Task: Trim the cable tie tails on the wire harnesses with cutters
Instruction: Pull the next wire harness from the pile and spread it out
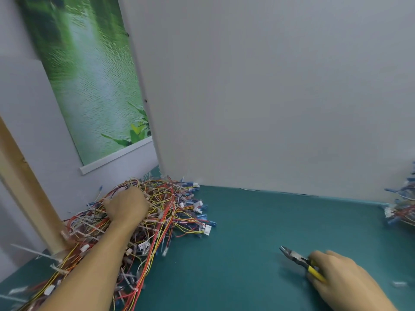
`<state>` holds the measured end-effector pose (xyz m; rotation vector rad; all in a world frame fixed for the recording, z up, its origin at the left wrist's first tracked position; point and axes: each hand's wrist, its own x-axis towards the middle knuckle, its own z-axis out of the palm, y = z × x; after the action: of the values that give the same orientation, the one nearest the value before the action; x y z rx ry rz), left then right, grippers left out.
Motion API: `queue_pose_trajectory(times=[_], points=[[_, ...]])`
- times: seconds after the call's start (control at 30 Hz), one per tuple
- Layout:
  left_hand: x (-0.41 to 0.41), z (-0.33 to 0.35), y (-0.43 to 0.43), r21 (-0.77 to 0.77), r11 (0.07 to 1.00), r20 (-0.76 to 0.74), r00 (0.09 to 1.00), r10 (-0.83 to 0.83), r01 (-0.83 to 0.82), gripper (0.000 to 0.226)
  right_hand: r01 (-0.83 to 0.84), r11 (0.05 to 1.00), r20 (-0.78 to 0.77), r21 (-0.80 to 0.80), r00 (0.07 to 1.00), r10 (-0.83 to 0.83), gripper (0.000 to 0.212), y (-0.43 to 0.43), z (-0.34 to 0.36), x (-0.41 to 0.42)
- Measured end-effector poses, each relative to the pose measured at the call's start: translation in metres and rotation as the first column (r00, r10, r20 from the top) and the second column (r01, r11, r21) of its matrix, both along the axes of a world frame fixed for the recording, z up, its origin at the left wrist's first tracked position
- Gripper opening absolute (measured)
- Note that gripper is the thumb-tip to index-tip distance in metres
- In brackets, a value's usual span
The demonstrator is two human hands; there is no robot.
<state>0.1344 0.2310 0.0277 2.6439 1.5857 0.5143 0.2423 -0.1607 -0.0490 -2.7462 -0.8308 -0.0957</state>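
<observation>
My left hand [125, 206], fingers hidden in light, tangly wires [173, 207] by the worktop's [247, 232] left edge, should grab one bunch; right hand [336, 274] curls round cutters [294, 258].

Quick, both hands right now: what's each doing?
Left hand: fingers curled into the wire harnesses, gripping a bunch.
Right hand: gripping the cutters by the yellow handles.

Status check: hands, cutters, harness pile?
Left hand deep in tangled multicoloured wire harness pile, grip hidden. Right hand grips yellow-handled cutters, away from pile. Nothing between.
</observation>
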Motion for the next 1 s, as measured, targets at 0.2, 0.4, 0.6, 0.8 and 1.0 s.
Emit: queue_pose_trajectory(times=[0.2,0.4,0.6,0.8,1.0], points=[[-0.002,0.04,-0.006,-0.047,0.998,0.717,0.697,0.001,0.047,0.021,0.005,1.0,-0.005,0.003,1.0,-0.005,0.012,0.0,0.0,0.0],[-0.01,0.037,-0.02,-0.282,0.903,0.499,0.853,-0.152,0.325,0.027,0.0,1.0,-0.007,0.008,1.0,0.0,0.011,0.0,0.0,-0.001],[-0.009,0.006,-0.002,0.188,0.982,0.266,0.963,-0.048,-0.003,0.024,-0.016,1.0,-0.006,0.006,1.0,0.016,0.013,0.0,0.001,-0.001],[-0.004,0.011,0.021,-0.115,0.99,0.087,0.992,0.093,-0.083,0.036,-0.018,1.0,-0.019,-0.002,1.0,0.018,0.013,0.0,0.001,0.0],[-0.005,0.026,0.034,-0.343,0.939,0.617,0.759,0.206,0.025,0.029,-0.022,1.0,-0.015,-0.008,1.0,0.022,0.012,0.0,0.001,0.0]])
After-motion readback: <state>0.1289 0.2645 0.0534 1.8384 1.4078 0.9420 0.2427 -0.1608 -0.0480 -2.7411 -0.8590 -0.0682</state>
